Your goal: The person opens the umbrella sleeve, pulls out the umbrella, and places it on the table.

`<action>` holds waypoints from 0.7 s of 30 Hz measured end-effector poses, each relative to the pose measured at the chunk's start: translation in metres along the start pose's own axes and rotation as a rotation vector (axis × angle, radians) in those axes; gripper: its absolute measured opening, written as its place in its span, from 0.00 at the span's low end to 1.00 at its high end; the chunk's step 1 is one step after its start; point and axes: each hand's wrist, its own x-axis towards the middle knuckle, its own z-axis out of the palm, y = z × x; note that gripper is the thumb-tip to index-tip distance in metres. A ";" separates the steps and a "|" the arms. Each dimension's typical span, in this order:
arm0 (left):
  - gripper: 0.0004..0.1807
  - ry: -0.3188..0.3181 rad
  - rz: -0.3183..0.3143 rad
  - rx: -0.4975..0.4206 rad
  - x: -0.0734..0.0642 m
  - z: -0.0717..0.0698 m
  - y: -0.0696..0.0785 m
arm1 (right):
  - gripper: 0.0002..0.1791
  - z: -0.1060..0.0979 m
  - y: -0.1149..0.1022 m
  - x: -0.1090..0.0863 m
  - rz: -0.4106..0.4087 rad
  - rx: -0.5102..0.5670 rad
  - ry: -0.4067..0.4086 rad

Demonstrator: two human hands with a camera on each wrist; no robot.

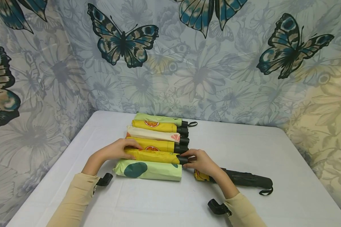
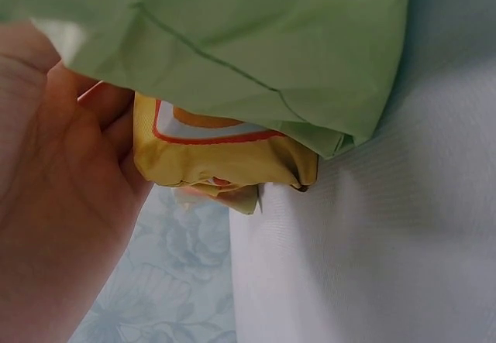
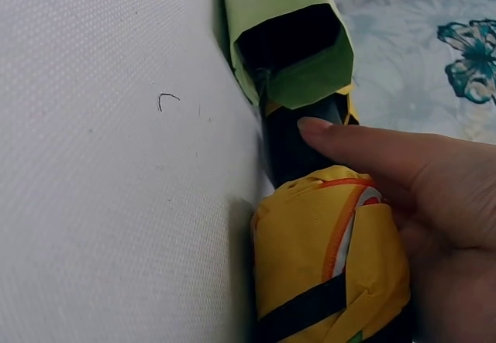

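Observation:
A front yellow folded umbrella [image 1: 156, 156] lies in a row of folded umbrellas in the head view. My left hand [image 1: 122, 149] grips its left end, fingers on the far side and thumb on the near side. With thumb and fingers, my right hand [image 1: 199, 161] pinches the black handle [image 3: 298, 145] at its right end. Just in front lies a light green umbrella sleeve [image 1: 159, 171]; its open, dark mouth [image 3: 291, 45] shows in the right wrist view. Under my right forearm lies a dark folded umbrella [image 1: 244, 179] with a yellow patterned end [image 3: 329, 234].
Behind the gripped umbrella are another yellow umbrella [image 1: 159, 145], a cream one [image 1: 153, 134], a yellow one [image 1: 164, 127] and a green one [image 1: 162, 118], handles to the right. The white table [image 1: 233, 142] meets a butterfly-print cloth [image 1: 199, 75] at the back.

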 end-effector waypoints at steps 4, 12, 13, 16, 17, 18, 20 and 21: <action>0.23 -0.003 0.002 0.007 0.000 0.000 -0.001 | 0.21 0.000 0.001 0.000 -0.001 0.014 0.006; 0.24 -0.002 -0.002 0.009 -0.001 0.001 -0.001 | 0.21 0.000 0.004 -0.001 -0.042 0.032 0.011; 0.24 -0.001 -0.003 0.007 -0.001 0.001 -0.001 | 0.20 0.000 0.004 -0.002 -0.048 0.034 0.012; 0.25 0.000 -0.006 0.003 -0.001 0.001 -0.001 | 0.20 0.000 0.003 -0.003 -0.065 0.036 0.014; 0.25 0.000 -0.006 0.005 -0.001 0.001 -0.001 | 0.20 0.000 0.003 -0.003 -0.068 0.037 0.016; 0.25 0.000 -0.006 0.006 -0.001 0.001 -0.001 | 0.20 -0.001 0.003 -0.003 -0.072 0.038 0.017; 0.25 0.000 -0.014 0.004 -0.001 0.001 -0.002 | 0.20 -0.001 0.003 -0.004 -0.079 0.043 0.019; 0.25 0.000 -0.013 0.004 -0.001 0.001 -0.002 | 0.19 -0.001 0.003 -0.004 -0.081 0.046 0.020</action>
